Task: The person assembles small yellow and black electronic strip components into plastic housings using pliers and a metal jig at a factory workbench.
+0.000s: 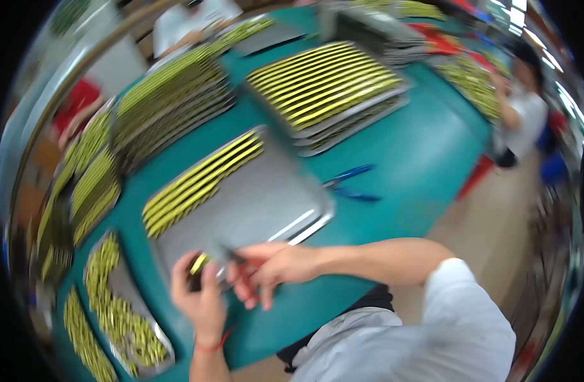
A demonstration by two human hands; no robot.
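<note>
Close to the table's near edge, my left hand point(206, 302) is closed around a small yellow-and-black part point(198, 263), held upright between thumb and fingers. My right hand point(282, 270) grips red-handled pliers point(241, 280); their grey head is smeared by motion and reaches toward the part. Whether the jaws touch it, I cannot tell. Just beyond both hands lies a shallow metal tray point(266, 197). Several neat rows of yellow parts point(203, 184) fill its far left side, while the rest shows bare metal. Blue-handled pliers point(355, 181) rest spread apart to the tray's right.
Stacked trays of yellow rows stand behind point(330, 83) and at far left point(171, 108). Loose yellow parts point(123, 318) lie on a tray at near left. Beyond the green table point(425, 146) are other people, one at the right point(527, 114).
</note>
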